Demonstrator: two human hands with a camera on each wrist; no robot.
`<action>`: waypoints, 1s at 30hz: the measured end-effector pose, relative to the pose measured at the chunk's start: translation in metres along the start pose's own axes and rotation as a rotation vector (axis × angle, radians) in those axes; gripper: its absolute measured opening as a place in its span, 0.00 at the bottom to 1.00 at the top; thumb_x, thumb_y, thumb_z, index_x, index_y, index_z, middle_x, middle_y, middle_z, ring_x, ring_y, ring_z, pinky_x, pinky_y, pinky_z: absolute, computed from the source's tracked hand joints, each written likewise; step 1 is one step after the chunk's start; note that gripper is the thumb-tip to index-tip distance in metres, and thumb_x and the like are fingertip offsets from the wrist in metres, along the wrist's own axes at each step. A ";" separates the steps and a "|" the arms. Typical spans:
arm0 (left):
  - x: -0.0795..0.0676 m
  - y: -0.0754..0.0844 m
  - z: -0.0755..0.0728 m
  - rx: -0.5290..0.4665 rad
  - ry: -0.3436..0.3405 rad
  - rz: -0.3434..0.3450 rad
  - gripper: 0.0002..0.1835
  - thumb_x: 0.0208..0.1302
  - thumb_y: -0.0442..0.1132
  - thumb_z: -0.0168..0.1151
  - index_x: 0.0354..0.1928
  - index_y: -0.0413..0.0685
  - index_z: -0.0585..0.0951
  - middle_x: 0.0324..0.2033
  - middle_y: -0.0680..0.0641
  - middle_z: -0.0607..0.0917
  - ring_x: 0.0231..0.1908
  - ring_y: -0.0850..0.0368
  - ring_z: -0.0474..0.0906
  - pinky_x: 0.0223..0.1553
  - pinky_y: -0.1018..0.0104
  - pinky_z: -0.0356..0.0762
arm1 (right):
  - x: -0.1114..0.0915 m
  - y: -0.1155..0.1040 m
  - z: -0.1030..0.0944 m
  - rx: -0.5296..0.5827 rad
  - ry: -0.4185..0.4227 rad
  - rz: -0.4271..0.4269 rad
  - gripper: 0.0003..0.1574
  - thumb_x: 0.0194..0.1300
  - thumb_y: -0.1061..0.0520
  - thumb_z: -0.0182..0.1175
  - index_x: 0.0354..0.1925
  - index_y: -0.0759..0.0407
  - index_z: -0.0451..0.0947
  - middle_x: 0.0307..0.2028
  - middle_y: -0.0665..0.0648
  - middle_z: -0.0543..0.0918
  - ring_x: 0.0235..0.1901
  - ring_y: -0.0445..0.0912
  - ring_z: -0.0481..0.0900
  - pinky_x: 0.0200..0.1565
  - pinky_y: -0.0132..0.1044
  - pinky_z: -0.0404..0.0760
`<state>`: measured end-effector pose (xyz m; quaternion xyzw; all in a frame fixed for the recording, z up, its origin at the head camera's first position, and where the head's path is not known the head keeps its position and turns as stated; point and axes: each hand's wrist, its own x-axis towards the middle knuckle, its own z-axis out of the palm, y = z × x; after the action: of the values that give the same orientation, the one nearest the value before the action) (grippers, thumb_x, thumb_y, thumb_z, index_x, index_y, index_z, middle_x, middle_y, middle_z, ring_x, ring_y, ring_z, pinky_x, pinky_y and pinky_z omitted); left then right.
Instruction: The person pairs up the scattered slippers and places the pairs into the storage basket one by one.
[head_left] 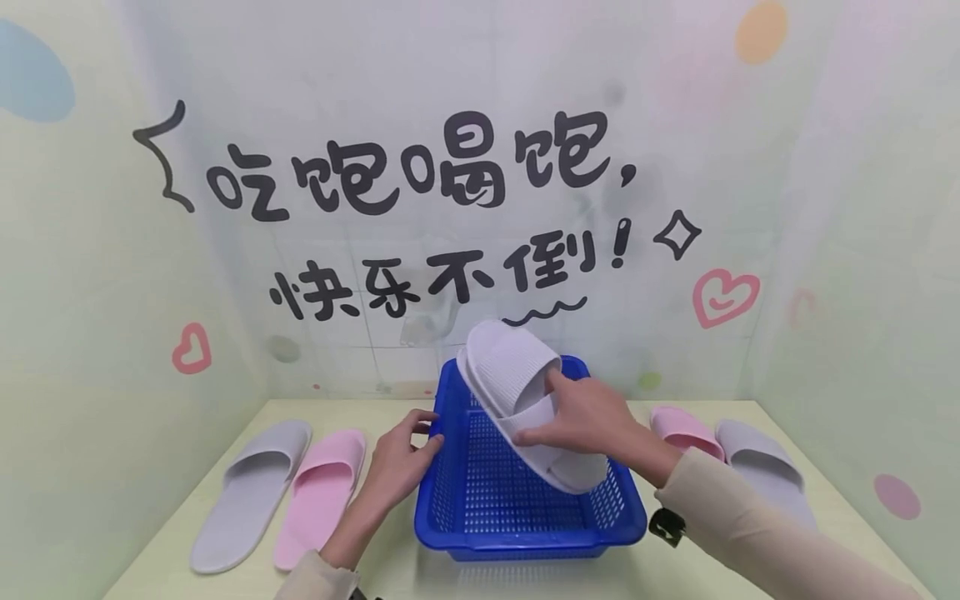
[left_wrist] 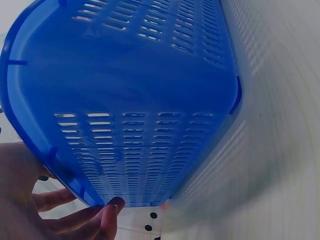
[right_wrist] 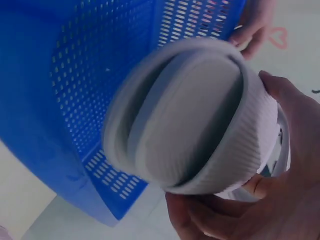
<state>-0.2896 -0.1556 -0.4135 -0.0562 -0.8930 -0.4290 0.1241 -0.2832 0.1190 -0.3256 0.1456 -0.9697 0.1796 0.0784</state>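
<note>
My right hand (head_left: 592, 417) grips a pair of white slippers (head_left: 513, 367), one tucked into the other, tilted over the blue plastic basket (head_left: 528, 540). In the right wrist view, the nested white slippers (right_wrist: 195, 120) show their openings, with fingers (right_wrist: 215, 215) at the near side of the ribbed strap. My left hand (head_left: 401, 457) holds the basket's left rim. From the left wrist view, the fingers (left_wrist: 82, 222) reach round the rim against the outer slotted wall of the basket (left_wrist: 125, 85). The basket's slotted floor shows below the slippers.
To the left lie a grey slipper (head_left: 236, 508) and a pink slipper (head_left: 318, 496), side by side. On the right are another pink slipper (head_left: 684, 425) and grey slipper (head_left: 765, 467), partly covered by my right forearm. A printed curtain wall (head_left: 480, 67) encloses the pale tabletop (head_left: 382, 575).
</note>
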 end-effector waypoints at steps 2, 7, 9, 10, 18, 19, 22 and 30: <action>0.000 -0.001 0.001 -0.001 0.003 -0.003 0.18 0.69 0.40 0.63 0.59 0.48 0.81 0.52 0.38 0.88 0.31 0.55 0.85 0.34 0.61 0.82 | 0.006 -0.002 0.004 -0.031 -0.051 0.020 0.51 0.42 0.20 0.72 0.50 0.53 0.76 0.33 0.51 0.85 0.27 0.44 0.80 0.25 0.36 0.78; 0.000 -0.002 0.002 -0.005 0.012 -0.009 0.18 0.68 0.40 0.64 0.59 0.49 0.81 0.50 0.40 0.89 0.29 0.56 0.84 0.33 0.62 0.81 | 0.018 -0.009 0.015 -0.038 -0.157 0.057 0.52 0.38 0.18 0.73 0.46 0.55 0.80 0.30 0.51 0.84 0.28 0.45 0.81 0.28 0.37 0.79; -0.001 -0.003 0.002 -0.005 0.011 -0.009 0.18 0.69 0.40 0.63 0.59 0.49 0.81 0.50 0.40 0.89 0.29 0.57 0.84 0.32 0.62 0.81 | 0.020 -0.012 0.017 0.005 -0.195 0.081 0.50 0.37 0.20 0.76 0.45 0.56 0.80 0.30 0.52 0.84 0.28 0.46 0.81 0.27 0.39 0.82; -0.001 -0.004 0.002 -0.004 0.013 -0.008 0.18 0.69 0.40 0.63 0.59 0.49 0.80 0.50 0.40 0.89 0.29 0.57 0.85 0.32 0.62 0.81 | 0.022 -0.014 0.018 0.024 -0.215 0.092 0.49 0.38 0.22 0.77 0.44 0.57 0.80 0.30 0.52 0.84 0.28 0.47 0.82 0.27 0.41 0.83; -0.003 -0.005 0.004 0.000 -0.006 0.024 0.20 0.71 0.39 0.62 0.63 0.48 0.80 0.53 0.38 0.88 0.29 0.58 0.84 0.31 0.62 0.81 | 0.032 -0.030 0.037 0.145 -0.410 0.223 0.51 0.46 0.29 0.78 0.54 0.62 0.76 0.37 0.58 0.82 0.29 0.51 0.85 0.27 0.46 0.88; -0.003 -0.004 0.005 0.002 -0.004 0.027 0.20 0.71 0.39 0.62 0.63 0.49 0.80 0.53 0.38 0.88 0.29 0.58 0.85 0.32 0.62 0.81 | 0.035 -0.032 0.039 0.155 -0.423 0.236 0.51 0.47 0.29 0.78 0.55 0.62 0.75 0.38 0.59 0.82 0.29 0.51 0.85 0.28 0.46 0.89; -0.003 -0.003 0.005 0.018 0.003 0.035 0.19 0.71 0.40 0.61 0.63 0.49 0.80 0.53 0.38 0.88 0.29 0.58 0.85 0.32 0.62 0.80 | 0.043 -0.036 0.042 0.176 -0.462 0.264 0.49 0.51 0.32 0.77 0.56 0.63 0.75 0.39 0.60 0.83 0.29 0.53 0.86 0.32 0.48 0.90; -0.002 -0.001 0.007 0.064 -0.002 0.049 0.19 0.72 0.41 0.60 0.63 0.51 0.80 0.53 0.39 0.88 0.30 0.58 0.84 0.32 0.61 0.79 | 0.061 -0.043 0.049 0.287 -0.538 0.331 0.44 0.59 0.42 0.75 0.60 0.68 0.72 0.44 0.67 0.81 0.31 0.58 0.87 0.36 0.50 0.90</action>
<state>-0.2887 -0.1508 -0.4189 -0.0746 -0.9047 -0.3969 0.1357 -0.3322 0.0473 -0.3443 0.0378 -0.9309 0.2798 -0.2316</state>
